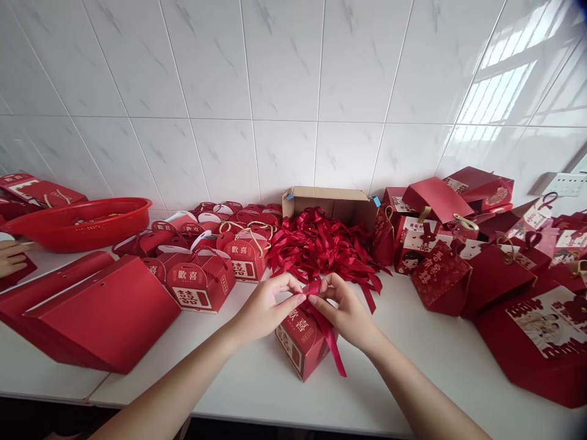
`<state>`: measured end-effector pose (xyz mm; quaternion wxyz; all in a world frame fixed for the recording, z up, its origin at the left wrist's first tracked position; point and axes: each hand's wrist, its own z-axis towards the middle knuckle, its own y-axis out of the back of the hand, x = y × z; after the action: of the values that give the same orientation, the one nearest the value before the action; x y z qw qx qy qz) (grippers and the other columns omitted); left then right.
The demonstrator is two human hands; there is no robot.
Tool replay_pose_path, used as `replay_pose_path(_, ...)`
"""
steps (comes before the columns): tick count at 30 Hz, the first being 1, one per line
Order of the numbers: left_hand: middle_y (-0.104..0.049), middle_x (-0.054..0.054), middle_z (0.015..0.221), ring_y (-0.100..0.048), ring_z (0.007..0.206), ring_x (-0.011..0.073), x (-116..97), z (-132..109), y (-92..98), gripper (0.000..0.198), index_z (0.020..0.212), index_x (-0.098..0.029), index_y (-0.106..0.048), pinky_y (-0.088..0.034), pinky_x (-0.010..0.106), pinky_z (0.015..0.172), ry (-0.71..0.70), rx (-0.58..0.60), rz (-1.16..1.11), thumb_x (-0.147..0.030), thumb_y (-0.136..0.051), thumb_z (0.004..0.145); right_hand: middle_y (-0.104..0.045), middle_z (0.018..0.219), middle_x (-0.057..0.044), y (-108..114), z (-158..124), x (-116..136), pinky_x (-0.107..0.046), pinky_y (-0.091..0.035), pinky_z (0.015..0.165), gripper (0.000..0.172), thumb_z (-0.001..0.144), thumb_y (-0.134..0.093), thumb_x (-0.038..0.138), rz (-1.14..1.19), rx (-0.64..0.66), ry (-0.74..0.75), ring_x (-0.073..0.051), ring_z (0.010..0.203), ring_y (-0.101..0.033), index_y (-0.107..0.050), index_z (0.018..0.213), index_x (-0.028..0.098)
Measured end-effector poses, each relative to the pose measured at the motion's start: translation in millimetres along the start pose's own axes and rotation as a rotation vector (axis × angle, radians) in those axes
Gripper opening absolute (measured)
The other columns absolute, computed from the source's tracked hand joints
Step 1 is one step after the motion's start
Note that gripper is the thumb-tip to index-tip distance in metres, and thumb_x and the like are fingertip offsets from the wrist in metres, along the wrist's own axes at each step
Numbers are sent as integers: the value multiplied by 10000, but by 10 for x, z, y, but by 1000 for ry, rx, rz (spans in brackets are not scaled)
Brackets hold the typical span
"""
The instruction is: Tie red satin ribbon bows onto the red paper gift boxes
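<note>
A small red gift box point(300, 342) with white characters stands on the white table point(257, 385) in front of me. A red ribbon point(328, 333) lies over its top and trails down its right side. My left hand point(263, 305) pinches the ribbon at the box top from the left. My right hand point(343, 308) pinches it from the right, fingertips almost touching the left hand's.
A heap of red ribbons point(321, 244) spills from a cardboard box point(332, 201) behind. Finished small boxes point(211, 269) stand at left, near flat red cartons point(96, 318) and a red basket point(77, 223). Red bags point(481, 263) crowd the right. Another person's hand point(11, 256) shows at far left.
</note>
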<state>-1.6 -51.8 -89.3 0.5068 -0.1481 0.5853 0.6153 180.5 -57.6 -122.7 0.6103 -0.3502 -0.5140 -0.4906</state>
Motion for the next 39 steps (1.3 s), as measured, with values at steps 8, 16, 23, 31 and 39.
replay_pose_path(8, -620, 1, 800, -617, 824, 146, 54, -14, -109, 115, 760, -172, -533, -500, 298, 827, 1, -68, -80, -232, -630, 778, -554, 668, 29, -30, 0, 1, -208, -387, 535, 281, 810, -644, 367, 3, -16, 10, -99, 591, -471, -415, 814, 204)
replay_pose_path(16, -618, -2, 770, -598, 765, 134, 131, -70, -144, 91, 754, -169, -556, -487, 256, 736, -51, -109, -34, -215, -618, 802, -631, 713, -27, -71, -32, 27, -261, -440, 612, 187, 843, -587, 352, -208, -96, 74, -143, 642, -538, -640, 879, 176)
replay_pose_path(23, -652, -3, 797, -608, 780, 139, 124, -38, -120, 70, 748, -175, -571, -472, 254, 728, -97, -150, 72, -118, -602, 773, -621, 921, -82, -25, -65, 47, -320, -498, 733, 186, 841, -620, 328, -469, -93, 238, -197, 829, -601, -733, 923, 205)
replay_pose_path(31, -653, -24, 800, -596, 736, 108, 126, -4, -86, 47, 826, -191, -596, -471, 208, 685, -115, -32, 6, -150, -574, 831, -615, 1039, -91, -25, -47, -12, -428, -458, 893, 121, 818, -635, 230, -538, -169, 144, -250, 1001, -569, -741, 766, 203)
replay_pose_path(39, -642, 19, 969, -615, 925, 139, 184, 5, -122, 169, 968, -195, -558, -479, 255, 820, -138, -58, 14, -90, -517, 842, -375, 1459, -90, 3, -15, 22, -490, -241, 1100, 199, 821, -632, 363, -343, -84, -82, -312, 1367, -307, -721, 762, 196)
